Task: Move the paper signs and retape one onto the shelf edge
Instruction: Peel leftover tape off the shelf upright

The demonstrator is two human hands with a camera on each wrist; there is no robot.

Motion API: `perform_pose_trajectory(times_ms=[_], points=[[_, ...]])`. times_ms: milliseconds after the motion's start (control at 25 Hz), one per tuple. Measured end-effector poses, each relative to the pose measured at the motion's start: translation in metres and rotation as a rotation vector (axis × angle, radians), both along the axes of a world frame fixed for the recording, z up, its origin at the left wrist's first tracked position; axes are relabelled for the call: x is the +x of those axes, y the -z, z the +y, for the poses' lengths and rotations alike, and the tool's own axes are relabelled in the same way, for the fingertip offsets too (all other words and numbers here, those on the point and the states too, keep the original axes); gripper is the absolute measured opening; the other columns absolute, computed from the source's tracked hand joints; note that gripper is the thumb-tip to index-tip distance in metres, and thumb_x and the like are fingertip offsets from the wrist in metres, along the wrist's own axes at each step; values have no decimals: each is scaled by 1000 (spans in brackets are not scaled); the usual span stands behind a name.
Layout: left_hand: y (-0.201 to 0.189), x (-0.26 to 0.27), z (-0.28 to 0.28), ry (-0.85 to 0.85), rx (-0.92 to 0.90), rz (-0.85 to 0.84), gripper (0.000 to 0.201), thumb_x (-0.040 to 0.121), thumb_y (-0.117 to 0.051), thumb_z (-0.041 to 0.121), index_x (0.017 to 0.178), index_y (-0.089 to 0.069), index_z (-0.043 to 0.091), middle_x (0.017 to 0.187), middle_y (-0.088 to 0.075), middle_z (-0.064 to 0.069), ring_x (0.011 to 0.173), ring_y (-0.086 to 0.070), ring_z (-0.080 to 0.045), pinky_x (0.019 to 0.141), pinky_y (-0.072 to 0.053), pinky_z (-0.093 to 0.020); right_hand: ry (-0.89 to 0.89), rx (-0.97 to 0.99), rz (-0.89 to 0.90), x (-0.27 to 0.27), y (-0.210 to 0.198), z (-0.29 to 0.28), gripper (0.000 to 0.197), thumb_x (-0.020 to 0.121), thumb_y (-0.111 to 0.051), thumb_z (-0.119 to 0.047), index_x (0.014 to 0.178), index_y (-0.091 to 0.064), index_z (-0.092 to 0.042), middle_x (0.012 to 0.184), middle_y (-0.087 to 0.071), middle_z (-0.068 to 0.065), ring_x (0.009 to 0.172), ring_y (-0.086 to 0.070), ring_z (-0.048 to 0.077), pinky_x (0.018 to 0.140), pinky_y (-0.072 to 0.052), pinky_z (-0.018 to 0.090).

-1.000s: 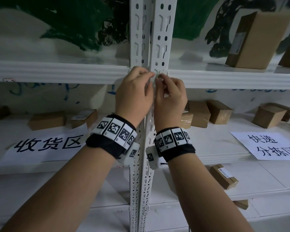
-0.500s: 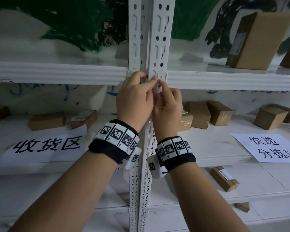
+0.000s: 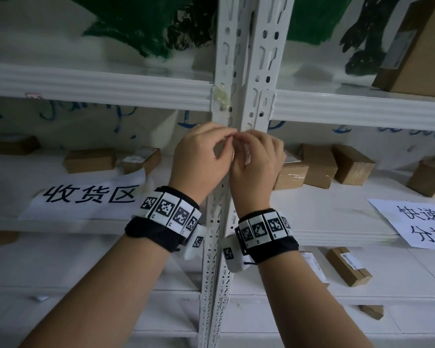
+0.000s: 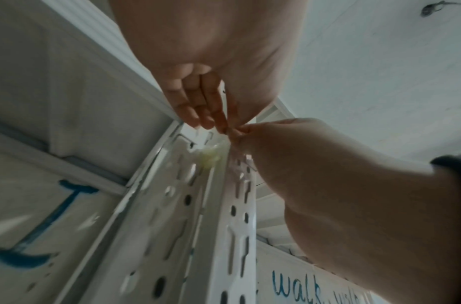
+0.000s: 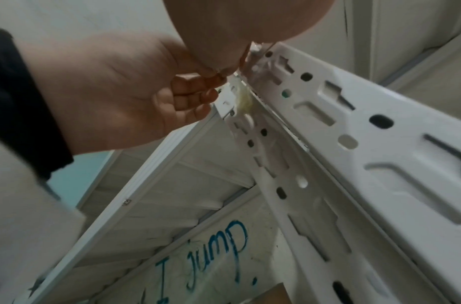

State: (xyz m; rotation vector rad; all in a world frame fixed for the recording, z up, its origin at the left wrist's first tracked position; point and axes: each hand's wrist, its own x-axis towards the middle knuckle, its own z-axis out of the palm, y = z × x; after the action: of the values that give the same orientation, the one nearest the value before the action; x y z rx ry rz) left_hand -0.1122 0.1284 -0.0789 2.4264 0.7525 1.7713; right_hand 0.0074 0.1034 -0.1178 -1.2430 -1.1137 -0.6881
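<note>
My left hand (image 3: 226,139) and right hand (image 3: 247,143) meet fingertip to fingertip in front of the white slotted upright (image 3: 239,71), just below the upper shelf edge (image 3: 111,91). Both pinch a small clear strip (image 4: 240,162) that looks like tape; it is blurred and hard to make out. A yellowish tape patch (image 3: 220,97) sticks where that shelf edge meets the upright. One paper sign (image 3: 86,200) with black characters lies on the middle shelf at the left. A second paper sign (image 3: 418,223) lies on the same shelf at the right.
Small cardboard boxes (image 3: 319,167) stand along the back of the middle shelf, with a taller box (image 3: 417,49) on the upper shelf at the right. Another box (image 3: 348,266) lies on the lower shelf (image 3: 387,295). Blue handwriting marks the wall behind.
Both hands have come down from the upper shelf edge along the upright, fingertips still together. The yellowish tape patch they covered now shows.
</note>
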Motion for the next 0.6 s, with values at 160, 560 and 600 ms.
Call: perform_pose_trajectory(times_ms=[160,560,600], points=[[25,-30,5,-5,-78,-20,19,97,-70,7,114,-79,4,106,-76,-4,92,-71,-11,84,-60,-26,-112,-16,-10,-13,16,2,17,96,-79,-17,112,-82,-18,97,-80,-6,89,-66,21,83,-48,39],[132,-94,34,-320,-551,95,11,92,-73,10,97,-81,14,90,-79,0,77,-70,-13,79,-62,-32,-499,-341,89,-79,103,5,34,98,-54,4,120,-76,-10,115,-77,3,109,-71,19,95,-57,36],[144,-97,43,-342,-591,148,12,91,-72,10,95,-82,16,90,-79,-1,79,-71,-14,80,-62,-34,-497,-367,104,-80,106,5,34,97,-53,6,117,-76,-9,114,-76,2,108,-71,18,95,-57,37]])
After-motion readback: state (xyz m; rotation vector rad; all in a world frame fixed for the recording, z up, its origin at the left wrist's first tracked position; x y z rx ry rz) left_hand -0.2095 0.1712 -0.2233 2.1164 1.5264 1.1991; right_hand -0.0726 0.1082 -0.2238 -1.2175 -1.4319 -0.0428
